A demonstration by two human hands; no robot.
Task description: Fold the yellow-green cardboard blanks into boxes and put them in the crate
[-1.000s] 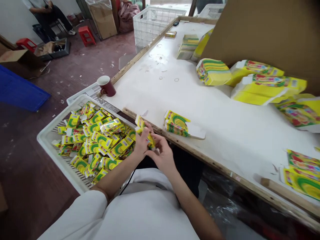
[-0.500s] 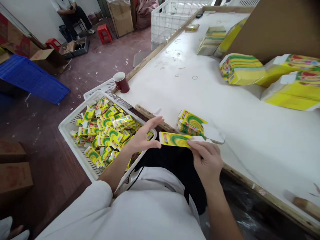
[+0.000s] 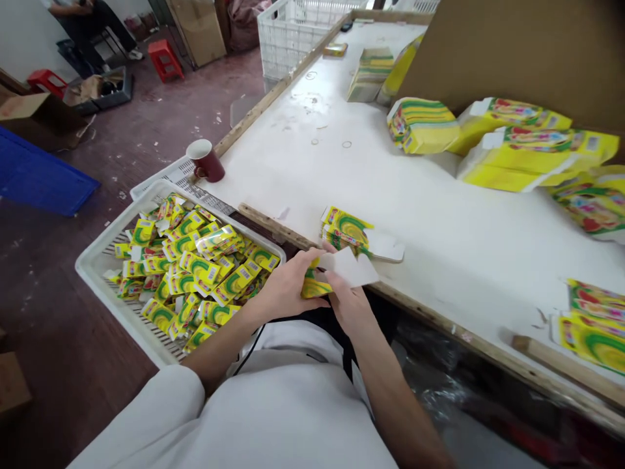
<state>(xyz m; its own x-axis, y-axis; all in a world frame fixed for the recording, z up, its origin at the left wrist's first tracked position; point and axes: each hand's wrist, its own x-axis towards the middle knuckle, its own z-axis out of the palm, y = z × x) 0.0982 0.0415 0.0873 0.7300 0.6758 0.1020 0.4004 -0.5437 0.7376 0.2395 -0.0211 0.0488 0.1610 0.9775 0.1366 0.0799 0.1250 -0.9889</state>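
Note:
Between both hands is a small yellow and green cardboard box (image 3: 315,286), its white flaps standing out to the right. My left hand (image 3: 288,286) is closed round the box's left end, with the thumb below it. My right hand (image 3: 347,301) pinches it near the flaps; fingers partly cover the printed side. Just beyond, on the white tabletop (image 3: 273,169), lies a small stack of flat cartons (image 3: 346,228) in the same print, white flaps to the right. To the left, a white plastic crate (image 3: 105,244) holds many yellow boxes (image 3: 195,267).
A maroon mug (image 3: 209,163) stands at the table's left corner. Bundles of flat cartons (image 3: 424,127) lean by a brown cardboard sheet (image 3: 512,58). More cartons (image 3: 593,326) lie at right beside a wooden strip (image 3: 561,365). A person (image 3: 92,26) sits far left near red stools (image 3: 165,60).
My left hand has moved in and taken hold of the box, which was in my right hand alone. The box has turned, its white flaps now raised. The view has swung right.

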